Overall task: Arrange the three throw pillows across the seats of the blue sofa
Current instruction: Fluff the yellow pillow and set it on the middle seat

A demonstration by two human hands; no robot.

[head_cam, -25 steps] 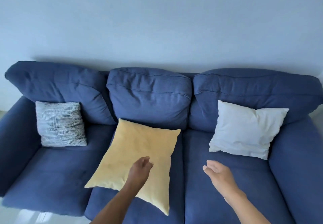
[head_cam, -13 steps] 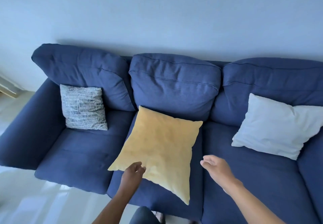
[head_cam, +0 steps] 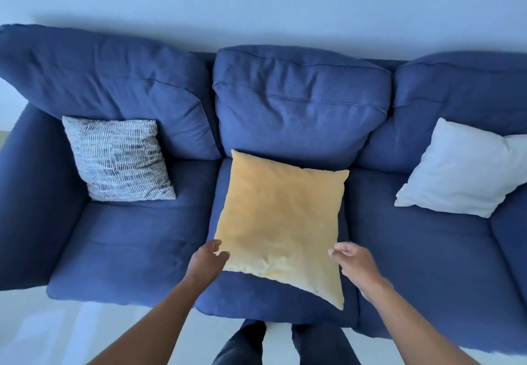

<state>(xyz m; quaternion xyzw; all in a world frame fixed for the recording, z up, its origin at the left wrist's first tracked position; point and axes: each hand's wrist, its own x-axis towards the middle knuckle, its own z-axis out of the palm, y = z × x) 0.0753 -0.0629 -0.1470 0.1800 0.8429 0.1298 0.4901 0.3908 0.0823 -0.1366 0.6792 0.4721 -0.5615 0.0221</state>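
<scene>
Bare arms, dark trousers

Both forearms are uncovered, no sleeves in view; left hand (head_cam: 207,259) and right hand (head_cam: 355,262) ringless; legs (head_cam: 285,344) wear what looks like dark denim.

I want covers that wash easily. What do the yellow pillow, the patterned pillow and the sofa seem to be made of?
Yellow pillow: looks like soft matte fabric, maybe velvet or brushed cotton, given its faint mottled sheen; not certain.
Patterned pillow: woven cloth with broken dark dashes on white, printed or woven in, I cannot tell.
Sofa: blue matte upholstery with a fine weave texture, creased and piped at the seams.
</scene>
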